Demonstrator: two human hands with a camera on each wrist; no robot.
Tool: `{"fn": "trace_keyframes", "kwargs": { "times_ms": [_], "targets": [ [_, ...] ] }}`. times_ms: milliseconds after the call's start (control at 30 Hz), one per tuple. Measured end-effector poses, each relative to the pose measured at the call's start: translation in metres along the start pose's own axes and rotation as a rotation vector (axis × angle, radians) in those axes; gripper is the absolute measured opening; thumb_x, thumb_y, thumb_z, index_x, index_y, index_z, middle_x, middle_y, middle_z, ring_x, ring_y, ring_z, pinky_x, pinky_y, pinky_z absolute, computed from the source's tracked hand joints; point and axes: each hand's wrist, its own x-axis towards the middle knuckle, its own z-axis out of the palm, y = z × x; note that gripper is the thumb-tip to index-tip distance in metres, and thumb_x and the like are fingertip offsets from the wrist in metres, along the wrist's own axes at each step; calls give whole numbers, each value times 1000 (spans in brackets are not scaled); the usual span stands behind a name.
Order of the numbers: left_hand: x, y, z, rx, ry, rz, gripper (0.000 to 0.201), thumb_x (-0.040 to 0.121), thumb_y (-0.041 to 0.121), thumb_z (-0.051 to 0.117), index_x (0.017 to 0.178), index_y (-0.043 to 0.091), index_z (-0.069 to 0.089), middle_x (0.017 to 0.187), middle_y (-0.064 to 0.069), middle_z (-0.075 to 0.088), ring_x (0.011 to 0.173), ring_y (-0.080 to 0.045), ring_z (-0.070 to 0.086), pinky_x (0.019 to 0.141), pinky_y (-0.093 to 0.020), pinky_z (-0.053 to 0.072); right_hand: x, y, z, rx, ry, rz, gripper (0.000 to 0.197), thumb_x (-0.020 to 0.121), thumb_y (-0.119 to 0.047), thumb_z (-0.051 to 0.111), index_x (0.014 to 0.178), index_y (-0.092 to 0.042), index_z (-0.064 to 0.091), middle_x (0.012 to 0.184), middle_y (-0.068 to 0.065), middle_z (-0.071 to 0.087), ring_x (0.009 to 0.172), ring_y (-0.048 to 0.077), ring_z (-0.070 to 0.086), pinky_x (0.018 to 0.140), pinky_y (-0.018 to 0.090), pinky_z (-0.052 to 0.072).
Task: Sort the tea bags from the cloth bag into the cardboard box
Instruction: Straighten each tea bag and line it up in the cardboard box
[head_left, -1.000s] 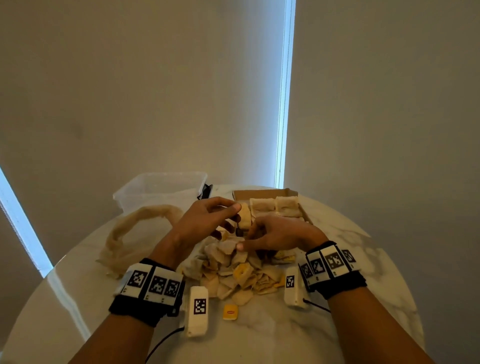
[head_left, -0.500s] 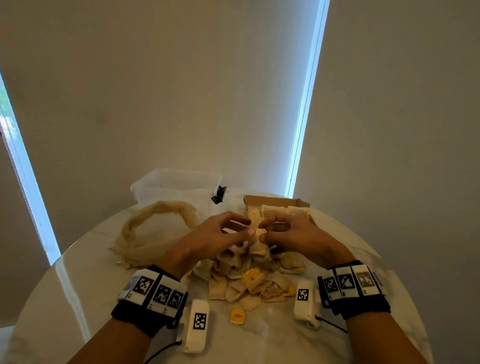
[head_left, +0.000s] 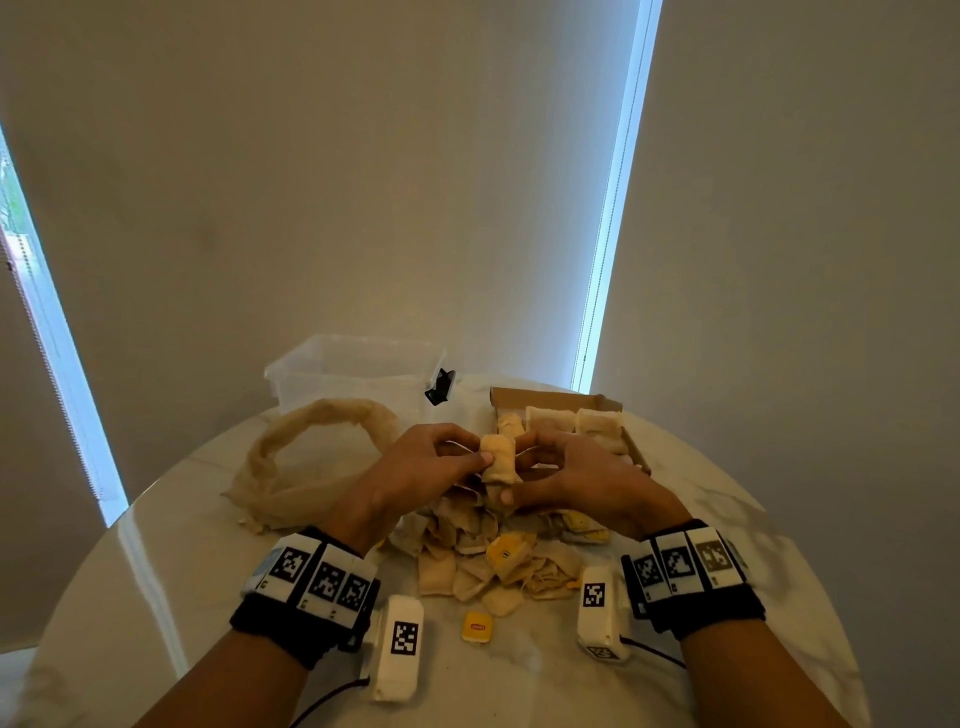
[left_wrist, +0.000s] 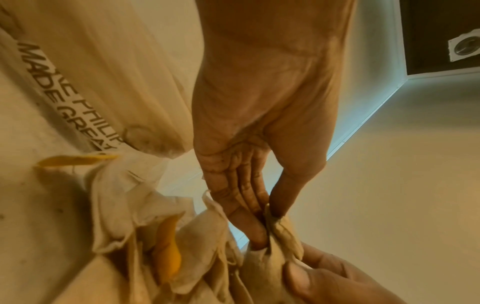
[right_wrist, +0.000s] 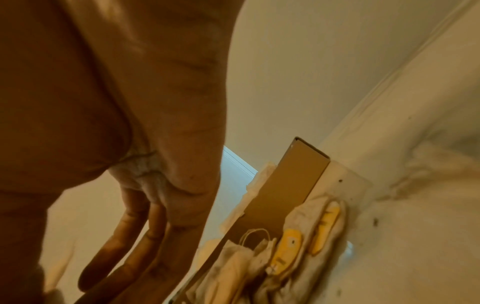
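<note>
Both hands meet above a loose pile of tea bags (head_left: 493, 561) on the round table. My left hand (head_left: 475, 451) pinches the left side of a beige tea bag (head_left: 497, 457) between thumb and fingers. My right hand (head_left: 517, 470) grips the same tea bag, thumb under it and fingers over its top. In the left wrist view the left thumb and fingertips (left_wrist: 259, 232) clamp the tea bag (left_wrist: 283, 232). The cardboard box (head_left: 550, 397), holding rows of tea bags, sits just behind the hands. The cloth bag (head_left: 311, 457) lies slack to the left.
A clear plastic container (head_left: 353, 374) stands behind the cloth bag, with a black clip (head_left: 440, 387) at its corner. A loose yellow tag (head_left: 477, 626) lies near the table's front. Tea bags with yellow tags (right_wrist: 285, 253) lie against the box wall (right_wrist: 285, 185).
The right hand has come up from the pile to join the left. Both now hold one tea bag higher and closer to the box. The head view has shifted.
</note>
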Motion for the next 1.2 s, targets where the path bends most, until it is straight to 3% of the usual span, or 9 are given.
{"fn": "trace_keyframes", "kwargs": {
  "times_ms": [233,400,500,600,667,800,1000,1100,1200],
  "targets": [
    [-4,2,-10,-91,119,0,20,101,11,69,118,3,68,89,-11,81,80,-25,80,64,-26,62,-3,2,-8,81,78,-14,36,91,3,76,122,-15,73,113,4,78,106,21,76,88,36,65],
    [-7,4,-9,-7,5,-6,26,102,12,67,126,20,66,107,-9,79,86,-25,80,73,-36,66,0,5,-18,314,181,-6,29,96,2,69,121,-11,75,113,11,78,101,28,78,83,40,64],
    [-9,6,-9,67,-52,66,32,101,24,71,130,35,66,125,2,70,88,-23,80,81,-45,66,2,4,-19,471,224,-18,27,100,2,63,124,-7,71,113,16,76,94,26,77,75,35,63],
    [-11,10,-7,51,-51,68,35,97,49,70,130,39,66,128,11,68,85,-23,80,79,-44,66,6,6,-16,527,239,-35,27,100,5,61,124,-5,70,114,18,73,92,26,77,69,32,63],
    [-11,11,-5,75,-55,46,41,94,56,70,129,35,68,125,14,70,82,-23,79,70,-36,65,8,8,-12,540,224,-48,27,100,7,61,124,-2,69,113,18,74,97,30,77,74,35,65],
    [-9,7,-4,111,-21,58,39,91,50,76,125,31,70,107,11,79,74,-23,77,57,-29,57,8,6,-6,550,185,-64,24,102,7,55,119,0,71,109,17,75,99,29,76,82,37,65],
    [-8,7,-5,8,70,87,23,96,31,77,117,25,73,100,4,82,68,-17,70,55,-26,51,-1,-5,-4,628,100,-134,36,101,12,47,120,-1,75,121,13,78,114,31,74,92,37,63],
    [-8,9,-4,-103,101,102,18,97,27,75,115,22,76,99,-2,81,68,-18,67,54,-26,49,-4,-5,-4,464,29,-180,39,97,13,58,124,-8,77,128,8,76,120,29,72,96,37,62],
    [-8,11,0,-208,114,115,17,99,25,73,114,21,78,101,-5,80,70,-19,65,55,-27,47,0,-1,-2,277,88,-177,37,92,2,75,122,-17,80,127,2,76,121,23,72,103,44,59]
  ]
}}
